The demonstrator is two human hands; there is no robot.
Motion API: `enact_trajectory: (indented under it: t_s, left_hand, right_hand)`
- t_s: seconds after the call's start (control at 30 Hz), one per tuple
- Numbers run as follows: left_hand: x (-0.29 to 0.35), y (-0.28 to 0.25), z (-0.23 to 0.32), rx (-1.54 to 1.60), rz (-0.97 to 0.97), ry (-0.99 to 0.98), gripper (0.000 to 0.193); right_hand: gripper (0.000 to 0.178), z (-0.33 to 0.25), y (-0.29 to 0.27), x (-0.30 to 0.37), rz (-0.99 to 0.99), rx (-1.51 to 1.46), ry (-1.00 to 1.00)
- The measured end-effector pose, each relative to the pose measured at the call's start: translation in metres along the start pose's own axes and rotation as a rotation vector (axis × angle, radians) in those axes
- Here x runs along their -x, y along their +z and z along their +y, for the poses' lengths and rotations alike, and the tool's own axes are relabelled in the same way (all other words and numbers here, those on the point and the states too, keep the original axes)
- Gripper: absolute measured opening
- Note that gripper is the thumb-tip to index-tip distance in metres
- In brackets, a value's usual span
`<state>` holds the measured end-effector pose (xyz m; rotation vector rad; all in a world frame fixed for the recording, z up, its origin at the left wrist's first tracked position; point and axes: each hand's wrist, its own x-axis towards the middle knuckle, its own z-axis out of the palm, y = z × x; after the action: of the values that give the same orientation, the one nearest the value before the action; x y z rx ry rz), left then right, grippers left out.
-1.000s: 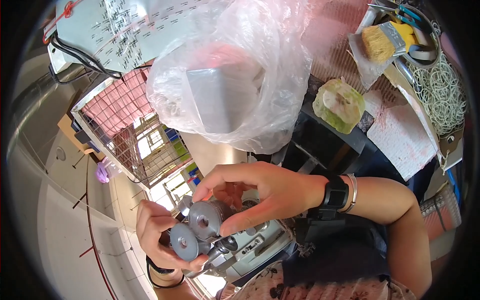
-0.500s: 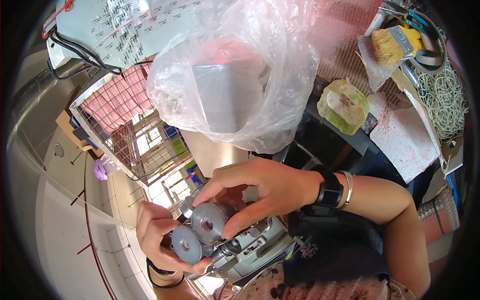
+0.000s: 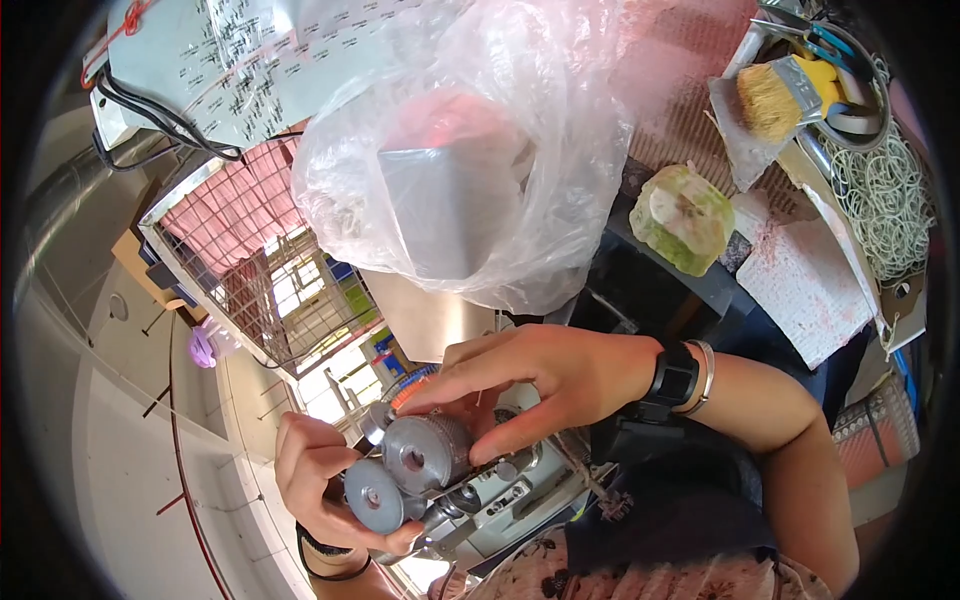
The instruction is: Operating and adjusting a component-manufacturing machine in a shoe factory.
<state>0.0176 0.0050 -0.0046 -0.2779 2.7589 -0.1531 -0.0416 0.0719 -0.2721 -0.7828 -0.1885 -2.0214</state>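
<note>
Two grey metal rollers sit side by side on a small machine. The larger roller (image 3: 425,452) has a ridged rim and a hole in its flat face. The smaller roller (image 3: 375,495) is smoother and lies at its lower left. My left hand (image 3: 318,480) is closed around the smaller roller, thumb below it and fingers curled at its left side. My right hand (image 3: 545,385) arches over the larger roller, with its thumb at the right rim and forefinger along the top; the other fingertips are hidden behind it. Metal machine parts (image 3: 500,500) show below the right hand.
A clear plastic bag (image 3: 560,180) over a grey metal piece (image 3: 450,210) stands ahead. At right are a yellow-green lump (image 3: 685,218), a brush (image 3: 775,100) and a box of pale cord (image 3: 885,200). A wire basket (image 3: 250,230) with pink cloth stands at left.
My right hand has shifted slightly right, baring more of the larger roller's ridged rim. An orange and blue coiled piece now shows behind its forefinger. My left hand stays nearly in place.
</note>
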Motion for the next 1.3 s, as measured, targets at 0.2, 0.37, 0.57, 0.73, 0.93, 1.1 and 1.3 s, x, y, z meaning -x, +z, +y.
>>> enact_trajectory:
  t_s: [0.2, 0.37, 0.57, 0.73, 0.93, 1.1, 1.3]
  left_hand:
    - [-0.001, -0.001, -0.001, -0.013, -0.009, 0.022, 0.082]
    - [0.000, -0.001, -0.002, -0.007, -0.008, 0.005, 0.082]
    - [0.001, -0.001, -0.002, -0.011, -0.012, -0.005, 0.081]
    - [0.000, -0.002, -0.003, -0.017, -0.017, 0.030, 0.082]
    - [-0.001, -0.002, -0.001, 0.007, -0.021, 0.028, 0.081]
    - [-0.003, 0.000, 0.000, 0.036, 0.026, 0.025, 0.074]
    - [-0.004, -0.001, 0.000, 0.029, 0.014, 0.035, 0.073]
  right_hand:
    - [0.061, 0.000, 0.005, 0.003, -0.003, -0.026, 0.060]
    - [0.044, 0.004, 0.020, -0.007, 0.126, -0.012, -0.035]
    - [0.035, 0.005, 0.023, -0.016, 0.125, -0.042, -0.001]
    - [0.032, -0.002, 0.022, -0.032, 0.155, 0.001, -0.126]
    - [0.008, -0.038, 0.011, 0.012, 0.331, 0.204, -0.037]
    - [0.008, -0.039, 0.021, 0.012, 0.297, 0.369, -0.246]
    - [0.010, -0.041, 0.021, 0.011, 0.305, 0.561, -0.306]
